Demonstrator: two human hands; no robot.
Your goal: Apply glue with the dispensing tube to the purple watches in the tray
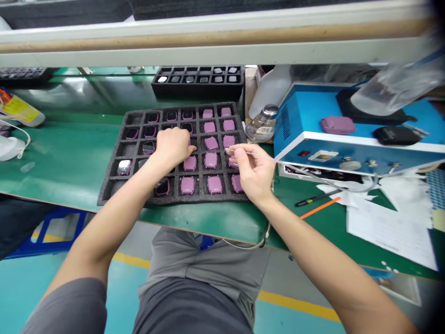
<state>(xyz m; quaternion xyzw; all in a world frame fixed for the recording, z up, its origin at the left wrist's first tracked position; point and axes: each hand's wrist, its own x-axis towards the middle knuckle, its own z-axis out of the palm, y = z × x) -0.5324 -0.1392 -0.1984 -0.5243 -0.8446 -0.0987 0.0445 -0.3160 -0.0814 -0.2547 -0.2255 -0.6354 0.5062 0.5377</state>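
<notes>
Lying beneath both hands (174,147) (256,174) is a dark compartmented tray (127,150).

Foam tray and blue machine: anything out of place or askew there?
One purple case in the foam tray looks askew beside straighter neighbours; a purple item lies atop the blue machine, outside the tray.

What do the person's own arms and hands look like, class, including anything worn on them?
The left hand and right hand are ungloved, and no watch or band shows at either wrist. A short, plain dark grey sleeve ends just above the left elbow. The right arm is bare to the picture's edge; its sleeve is out of view.
</notes>
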